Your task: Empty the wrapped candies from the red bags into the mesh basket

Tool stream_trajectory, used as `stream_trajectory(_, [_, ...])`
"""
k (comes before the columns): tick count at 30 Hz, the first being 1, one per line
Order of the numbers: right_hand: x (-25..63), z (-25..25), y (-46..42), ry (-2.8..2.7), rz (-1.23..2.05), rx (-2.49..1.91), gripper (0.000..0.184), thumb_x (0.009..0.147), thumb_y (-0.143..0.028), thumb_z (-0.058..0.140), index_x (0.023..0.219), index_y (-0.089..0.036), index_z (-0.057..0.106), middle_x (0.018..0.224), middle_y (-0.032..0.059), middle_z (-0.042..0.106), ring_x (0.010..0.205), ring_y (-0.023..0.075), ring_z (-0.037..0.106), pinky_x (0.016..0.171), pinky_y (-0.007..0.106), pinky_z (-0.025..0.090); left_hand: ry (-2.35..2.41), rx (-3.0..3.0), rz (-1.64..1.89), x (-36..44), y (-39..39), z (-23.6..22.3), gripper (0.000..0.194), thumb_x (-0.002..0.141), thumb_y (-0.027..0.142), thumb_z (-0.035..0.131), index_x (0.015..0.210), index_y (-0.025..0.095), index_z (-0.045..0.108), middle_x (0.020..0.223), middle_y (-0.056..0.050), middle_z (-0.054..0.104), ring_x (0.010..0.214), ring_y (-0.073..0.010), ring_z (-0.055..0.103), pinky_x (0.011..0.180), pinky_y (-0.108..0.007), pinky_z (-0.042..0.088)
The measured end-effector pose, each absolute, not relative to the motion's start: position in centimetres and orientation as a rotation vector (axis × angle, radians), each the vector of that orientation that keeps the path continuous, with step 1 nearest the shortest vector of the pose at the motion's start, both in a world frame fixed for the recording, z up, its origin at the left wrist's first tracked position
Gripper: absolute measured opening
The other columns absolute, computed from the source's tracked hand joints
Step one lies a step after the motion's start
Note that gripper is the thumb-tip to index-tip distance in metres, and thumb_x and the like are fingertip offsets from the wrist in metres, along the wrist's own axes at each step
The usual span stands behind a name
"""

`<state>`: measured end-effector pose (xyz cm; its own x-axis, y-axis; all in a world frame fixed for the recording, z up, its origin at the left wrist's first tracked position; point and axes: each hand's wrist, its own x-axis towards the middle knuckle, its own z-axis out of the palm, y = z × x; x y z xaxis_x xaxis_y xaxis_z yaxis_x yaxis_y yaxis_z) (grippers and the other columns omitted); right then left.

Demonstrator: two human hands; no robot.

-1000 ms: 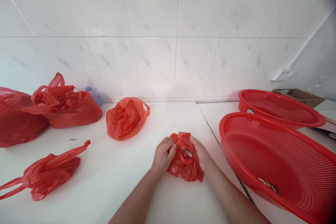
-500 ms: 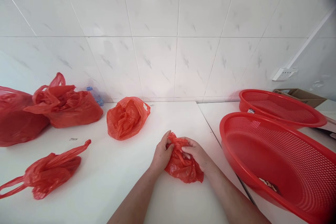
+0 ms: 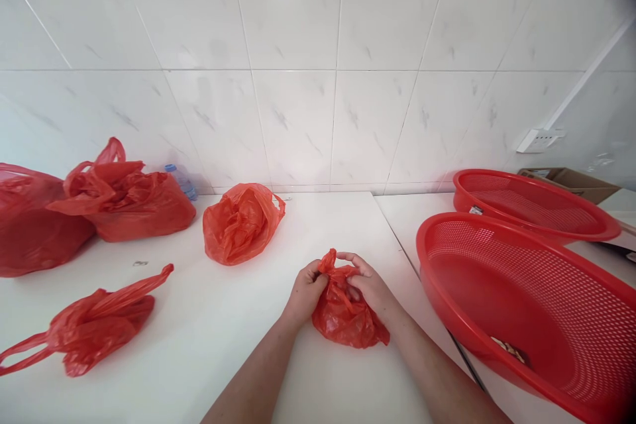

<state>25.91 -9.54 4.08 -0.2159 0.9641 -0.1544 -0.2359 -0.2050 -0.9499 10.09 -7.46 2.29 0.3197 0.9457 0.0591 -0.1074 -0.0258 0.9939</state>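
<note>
A small red plastic bag (image 3: 345, 321) rests on the white table in front of me, its top gathered between both hands. My left hand (image 3: 305, 288) pinches the bag's upper left side, thumb against the fingers, and a twisted tip of plastic sticks up beside it. On the bag's upper right, my right hand (image 3: 370, 285) grips the plastic with its thumb and some fingers, while the index finger arches over the top. Whatever lies inside the bag is hidden by the crumpled plastic.
Left of my hands lie a knotted red bag (image 3: 99, 328) and a rounded red bag (image 3: 243, 225). Behind them stand a fuller red bag (image 3: 134, 205), another at the left edge (image 3: 40, 232) and a bottle (image 3: 181, 180). Two red baskets (image 3: 497, 305) (image 3: 527, 202) and a cardboard box (image 3: 571, 182) stand right.
The bag's loose top has been drawn together into an upright twisted tip. My right hand has come from the bag's side over to its top; my left hand has shifted slightly.
</note>
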Motion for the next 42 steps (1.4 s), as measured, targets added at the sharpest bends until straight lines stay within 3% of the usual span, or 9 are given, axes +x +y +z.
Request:
stream_trajectory(4, [26.0,3.8,-9.4,-0.997,1.652,-0.988,0.035,0.069,-0.020,0.050,0.102,-0.023,0.060,0.055,-0.0042,0.049,0.047,0.0096,0.037,0.047,0.023,0.028,0.931,1.445,1.124,10.3,-7.8,2.3,0.014,0.081,0.022,0.046,0.085,0.021,0.059,0.081,0.000,0.064,0.074,-0.0150,0.059,0.070,-0.028,0.047])
stream_trajectory(8, [26.3,3.7,-9.5,-1.013,1.657,-0.930,0.025,0.078,-0.033,0.051,0.098,-0.023,0.063,0.057,-0.0035,0.046,0.050,0.0100,0.037,0.049,0.024,0.030,1.093,1.862,1.235,10.2,-8.0,2.6,0.026,0.079,0.012,0.043,0.088,0.024,0.064,0.090,-0.002,0.063,0.081,-0.0157,0.057,0.074,-0.028,0.045])
stream_trajectory(13, [26.3,4.0,-9.7,-1.054,1.662,-0.895,0.037,0.079,-0.050,0.057,0.104,-0.023,0.060,0.053,-0.0063,0.039,0.046,0.0078,0.030,0.047,0.023,0.028,1.204,2.319,1.189,10.0,-7.8,2.5,0.038,0.076,0.003,0.038,0.092,0.025,0.064,0.085,-0.004,0.061,0.077,-0.0170,0.055,0.068,-0.027,0.042])
stream_trajectory(19, [26.0,4.6,-10.0,-1.083,1.646,-0.882,0.051,0.069,-0.048,0.070,0.111,-0.023,0.054,0.064,-0.0041,0.052,0.055,0.0096,0.046,0.055,0.023,0.039,1.333,2.594,1.097,10.3,-7.8,2.4,0.034,0.077,0.001,0.039,0.088,0.023,0.062,0.079,-0.004,0.058,0.070,-0.0170,0.050,0.060,-0.026,0.037])
stream_trajectory(23, [26.3,4.3,-10.0,-1.126,1.603,-0.880,0.048,0.076,-0.054,0.060,0.111,-0.023,0.054,0.056,-0.0063,0.044,0.049,0.0079,0.036,0.049,0.021,0.033,1.378,2.707,1.054,10.4,-7.9,2.3,0.030,0.077,0.001,0.040,0.087,0.021,0.061,0.077,-0.005,0.057,0.067,-0.0170,0.047,0.058,-0.027,0.036])
stream_trajectory(26, [26.3,4.4,-10.0,-1.159,1.593,-0.905,0.041,0.079,-0.046,0.058,0.113,-0.023,0.054,0.055,-0.0071,0.043,0.048,0.0076,0.035,0.048,0.021,0.032,1.403,2.750,1.028,10.4,-7.9,2.3,0.029,0.078,0.002,0.041,0.086,0.021,0.060,0.076,-0.004,0.056,0.066,-0.0160,0.047,0.058,-0.026,0.036])
stream_trajectory(31, [25.9,5.5,-10.3,-1.247,1.569,-1.020,0.046,0.069,-0.023,0.061,0.114,-0.025,0.052,0.073,-0.0018,0.061,0.068,0.0148,0.056,0.066,0.029,0.045,1.417,2.759,1.041,10.3,-7.9,2.2,0.024,0.078,0.004,0.043,0.085,0.021,0.059,0.075,-0.002,0.055,0.066,-0.0145,0.047,0.058,-0.025,0.037])
stream_trajectory(37, [25.8,5.6,-10.7,-1.435,1.462,-1.099,0.050,0.071,-0.017,0.058,0.119,-0.029,0.047,0.077,-0.0031,0.061,0.073,0.0155,0.058,0.070,0.032,0.047,1.443,2.741,1.031,10.2,-7.8,2.1,0.020,0.074,0.003,0.046,0.078,0.020,0.057,0.074,-0.001,0.054,0.064,-0.0136,0.044,0.054,-0.024,0.035])
stream_trajectory(42, [25.5,5.4,-10.8,-1.550,1.335,-1.166,0.051,0.072,-0.015,0.054,0.119,-0.030,0.047,0.072,-0.0055,0.058,0.067,0.0133,0.055,0.069,0.031,0.048,1.490,2.665,1.057,10.2,-7.7,1.8,0.028,0.068,-0.002,0.040,0.076,0.019,0.056,0.072,-0.002,0.055,0.064,-0.0134,0.045,0.054,-0.024,0.034])
